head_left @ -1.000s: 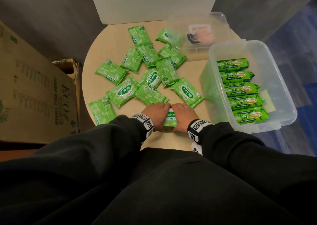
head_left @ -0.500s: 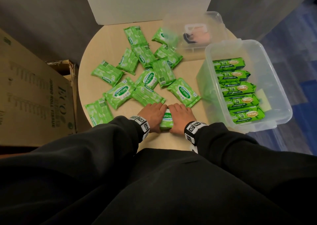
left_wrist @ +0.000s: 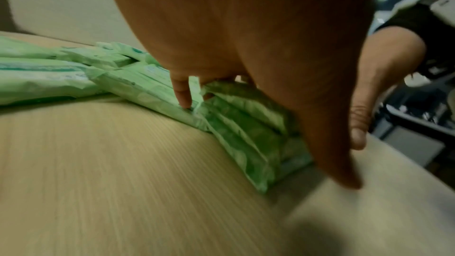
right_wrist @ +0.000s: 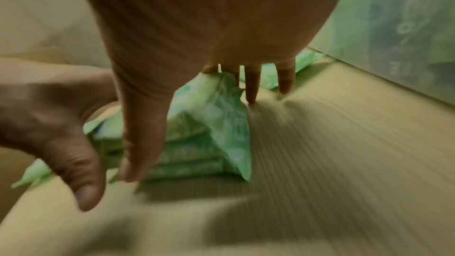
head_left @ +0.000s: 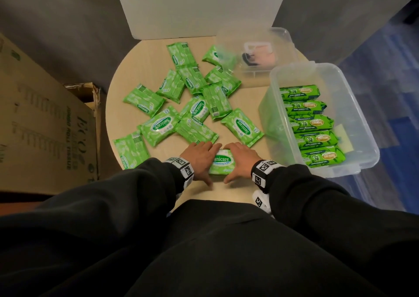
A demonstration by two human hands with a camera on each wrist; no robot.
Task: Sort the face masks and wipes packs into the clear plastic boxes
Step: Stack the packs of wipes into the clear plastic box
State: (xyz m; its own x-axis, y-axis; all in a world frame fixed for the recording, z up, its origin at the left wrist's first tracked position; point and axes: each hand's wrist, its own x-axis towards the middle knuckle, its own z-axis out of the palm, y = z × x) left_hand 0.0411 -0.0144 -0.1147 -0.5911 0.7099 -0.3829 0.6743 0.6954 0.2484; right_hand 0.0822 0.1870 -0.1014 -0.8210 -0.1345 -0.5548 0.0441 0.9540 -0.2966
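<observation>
Head view. A small stack of wipes packs [head_left: 221, 163] lies at the near edge of the round bench [head_left: 127, 115], between the left hand [head_left: 199, 158] and the right hand [head_left: 240, 160]. Each hand cups one short end, fingers curled over the far edge and thumbs spread on the near side, so the stack is clamped from both ends. Its long axis runs left to right along the near edge, label face up. More loose packs [head_left: 158, 126] are scattered over the middle of the bench. The large clear box [head_left: 367, 142] at the right edge holds a row of bigger green packs; a smaller clear box [head_left: 288, 38] stands at the far right edge, its contents too blurred to name.

Left wrist view. The stack [left_wrist: 246, 133] appears as several soft film pouches lying on one another, with crimped end seals. The left fingers [left_wrist: 182, 94] reach down past its far side; the thumb points toward the bench.

Right wrist view. The right fingers [right_wrist: 252, 85] touch the bench beside the stack [right_wrist: 209, 143], whose end seal bends up against the palm.

Handling, as a judgement: the packs are light, pliable and slick, so a stack is likely to slide apart; steady inward pressure on both short ends, with thumbs and fingers bracketing the long sides, seems the securest hold.
</observation>
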